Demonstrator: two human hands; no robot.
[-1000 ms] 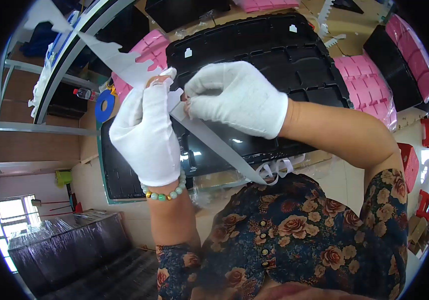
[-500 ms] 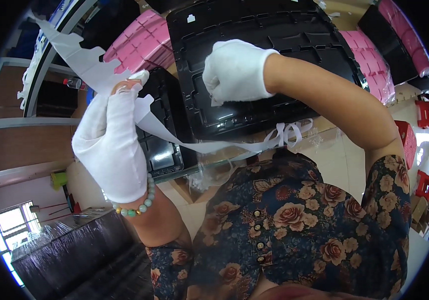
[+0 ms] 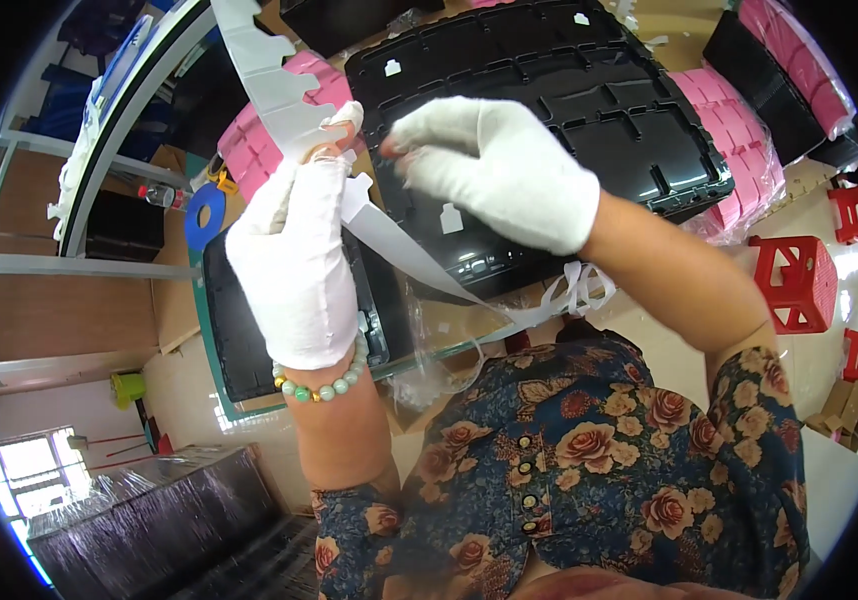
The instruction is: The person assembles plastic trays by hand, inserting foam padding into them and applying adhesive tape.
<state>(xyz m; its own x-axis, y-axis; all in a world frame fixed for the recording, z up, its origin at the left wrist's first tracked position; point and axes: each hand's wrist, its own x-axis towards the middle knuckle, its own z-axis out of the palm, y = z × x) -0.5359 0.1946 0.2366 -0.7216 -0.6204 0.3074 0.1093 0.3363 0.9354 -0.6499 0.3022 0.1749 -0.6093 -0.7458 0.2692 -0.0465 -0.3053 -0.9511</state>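
Note:
My left hand (image 3: 297, 255), in a white glove with bare fingertips, pinches a long white paper strip (image 3: 374, 230) with a notched edge. The strip's upper end rises past the fingers, and its tail curls down to the right. My right hand (image 3: 504, 170), gloved the same way, hovers over a large black plastic tray (image 3: 629, 130) near the strip. Its fingers are bent and apart, with nothing visible in them. Small white label-shaped pieces lie on the tray: one (image 3: 451, 218) just below the right hand, one (image 3: 393, 67) at the upper left, another (image 3: 581, 18) at the far edge.
Another black tray (image 3: 239, 330) lies at the left beside a blue ring (image 3: 206, 215) and a bottle (image 3: 157, 195). Pink trays (image 3: 704, 110) stand behind on both sides. Clear plastic film (image 3: 424, 385) hangs at the near table edge. A red stool (image 3: 794, 285) stands on the right.
My right hand has lifted off the tray, opened and moved toward the strip, exposing a white piece on the tray. My left hand has shifted right with the strip.

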